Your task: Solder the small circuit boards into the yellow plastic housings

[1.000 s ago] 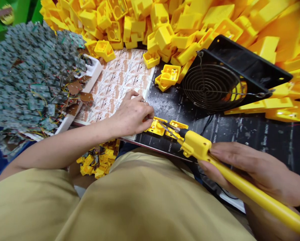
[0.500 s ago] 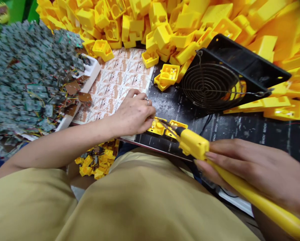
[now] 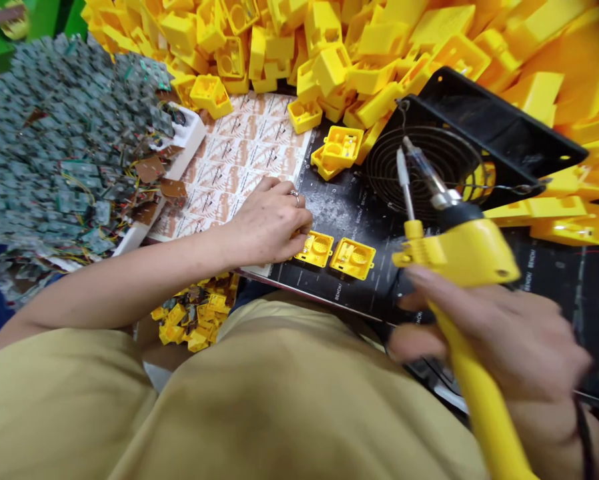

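In my right hand point(image 3: 509, 340) is a yellow soldering gun point(image 3: 474, 257), its metal tip and thin feed tube pointing up in front of a black fan. That hand is blurred, its fingers wrapped around the gun's handle. My left hand point(image 3: 274, 220), with a ring on one finger, rests at the bench with its fingers curled onto the left end of a small yellow plastic casing point(image 3: 318, 249). The fingertips are partly hidden. Just right of it lies a second open yellow casing point(image 3: 353, 259), its round grille and small metal contacts facing up.
The black fan point(image 3: 429, 167) with a wire guard stands behind the soldering gun. Yellow casings point(image 3: 324, 63) are heaped along the back. At left, many circuit boards point(image 3: 64, 160) fill a white foam tray point(image 3: 187, 143). A printed sheet point(image 3: 229, 153) covers part of the black bench mat point(image 3: 324, 200). More yellow parts point(image 3: 199, 313) lie below the edge.
My right hand has swung the soldering gun away from the casings, up and to the right, so its tip now points at the fan. My left hand stays in place.
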Demonstrator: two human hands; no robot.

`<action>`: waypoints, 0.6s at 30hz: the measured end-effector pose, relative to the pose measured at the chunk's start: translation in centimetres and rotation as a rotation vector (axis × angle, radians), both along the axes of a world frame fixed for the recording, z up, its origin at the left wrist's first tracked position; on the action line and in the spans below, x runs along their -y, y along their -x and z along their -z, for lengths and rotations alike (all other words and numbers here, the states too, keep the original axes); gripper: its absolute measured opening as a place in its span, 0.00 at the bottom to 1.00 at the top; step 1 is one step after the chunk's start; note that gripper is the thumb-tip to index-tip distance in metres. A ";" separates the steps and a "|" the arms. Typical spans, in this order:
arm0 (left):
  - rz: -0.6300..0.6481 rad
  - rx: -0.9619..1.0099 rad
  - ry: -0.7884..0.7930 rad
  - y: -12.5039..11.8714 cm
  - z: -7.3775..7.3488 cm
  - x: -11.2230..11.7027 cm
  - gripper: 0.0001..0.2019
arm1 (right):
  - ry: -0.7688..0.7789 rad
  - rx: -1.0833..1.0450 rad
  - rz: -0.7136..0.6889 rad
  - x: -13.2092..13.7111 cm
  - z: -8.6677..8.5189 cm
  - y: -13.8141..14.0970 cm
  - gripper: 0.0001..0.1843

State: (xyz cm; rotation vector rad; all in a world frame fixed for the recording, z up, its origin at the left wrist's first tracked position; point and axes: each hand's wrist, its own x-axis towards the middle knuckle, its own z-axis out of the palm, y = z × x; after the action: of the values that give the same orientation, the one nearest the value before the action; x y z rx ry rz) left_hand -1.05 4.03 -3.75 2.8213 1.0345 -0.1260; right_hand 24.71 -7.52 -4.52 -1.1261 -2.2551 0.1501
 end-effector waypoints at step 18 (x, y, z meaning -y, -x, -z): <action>0.057 0.364 0.108 12.9 -1.4 4.7 0.30 | -0.213 0.112 -0.064 -2.8 5.8 2.5 0.11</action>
State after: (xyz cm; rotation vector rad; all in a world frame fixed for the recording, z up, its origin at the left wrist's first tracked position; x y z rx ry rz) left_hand -13.98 -0.64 -2.40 2.6394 0.8385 0.3049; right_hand 22.22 -4.67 -10.29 -0.9723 -2.3416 -0.1277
